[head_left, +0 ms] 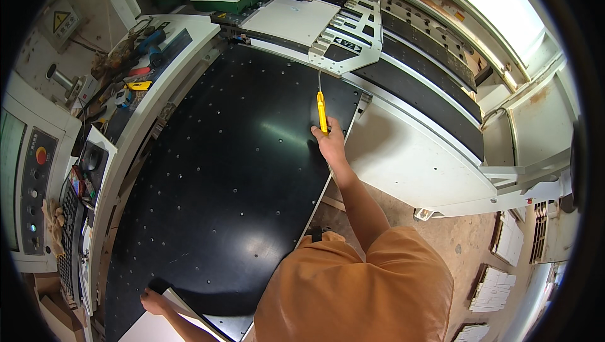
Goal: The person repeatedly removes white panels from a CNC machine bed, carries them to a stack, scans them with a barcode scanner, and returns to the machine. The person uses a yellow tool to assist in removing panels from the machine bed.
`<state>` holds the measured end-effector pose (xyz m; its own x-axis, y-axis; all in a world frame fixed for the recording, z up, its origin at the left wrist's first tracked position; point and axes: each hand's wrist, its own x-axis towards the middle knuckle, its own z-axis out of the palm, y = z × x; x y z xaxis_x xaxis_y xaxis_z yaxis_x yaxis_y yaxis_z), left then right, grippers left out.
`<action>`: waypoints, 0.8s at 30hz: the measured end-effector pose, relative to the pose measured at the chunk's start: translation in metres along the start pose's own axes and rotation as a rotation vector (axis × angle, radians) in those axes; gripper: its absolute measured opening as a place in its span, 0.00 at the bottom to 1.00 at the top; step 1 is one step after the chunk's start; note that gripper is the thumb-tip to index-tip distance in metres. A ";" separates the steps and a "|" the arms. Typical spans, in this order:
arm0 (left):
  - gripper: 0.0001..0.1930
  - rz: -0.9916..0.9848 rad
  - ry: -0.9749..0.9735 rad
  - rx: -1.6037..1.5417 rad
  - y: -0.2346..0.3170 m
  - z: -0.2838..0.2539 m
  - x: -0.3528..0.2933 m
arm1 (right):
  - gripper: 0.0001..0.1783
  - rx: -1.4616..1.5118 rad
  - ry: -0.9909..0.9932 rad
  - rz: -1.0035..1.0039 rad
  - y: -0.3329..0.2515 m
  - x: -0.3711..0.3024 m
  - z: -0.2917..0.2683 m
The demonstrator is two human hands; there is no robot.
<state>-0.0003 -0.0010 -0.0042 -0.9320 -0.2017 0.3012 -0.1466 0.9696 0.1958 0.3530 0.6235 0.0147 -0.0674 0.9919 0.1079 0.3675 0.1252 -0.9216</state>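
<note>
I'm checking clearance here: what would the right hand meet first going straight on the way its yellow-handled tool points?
Most likely the white slotted frame: the yellow-handled tool in the right hand points at its near edge, though height is unclear from this view.

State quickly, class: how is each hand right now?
Left hand: beside a white panel; grip cannot be told.
Right hand: closed, holding a yellow-handled tool.

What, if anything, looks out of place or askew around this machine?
Mainly the shelf at left: its hand tools lie jumbled together. Below it in view, what looks like a crumpled tan glove lies against the keyboard, an odd spot for it. I see no spill on the black table.
</note>
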 end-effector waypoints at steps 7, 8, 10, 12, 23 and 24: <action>0.22 0.011 0.015 -0.009 0.000 0.001 0.000 | 0.28 0.010 -0.001 -0.003 0.001 0.000 0.001; 0.22 0.022 0.018 0.002 -0.001 0.001 0.000 | 0.28 0.007 0.002 -0.002 0.000 0.000 0.001; 0.22 0.015 0.012 -0.004 -0.002 0.002 0.001 | 0.28 0.005 0.007 -0.018 0.000 -0.001 0.001; 0.21 0.015 0.010 -0.002 -0.004 0.003 0.001 | 0.28 0.003 0.009 -0.022 -0.002 -0.001 0.001; 0.20 0.012 0.020 -0.011 -0.005 0.005 0.001 | 0.28 0.050 -0.020 0.040 0.003 0.001 0.003; 0.20 -0.002 0.007 -0.024 -0.005 0.005 0.002 | 0.27 0.047 -0.023 0.039 0.005 0.002 0.004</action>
<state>-0.0030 -0.0059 -0.0098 -0.9293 -0.2050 0.3072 -0.1408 0.9657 0.2184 0.3510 0.6262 0.0085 -0.0756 0.9951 0.0633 0.3265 0.0847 -0.9414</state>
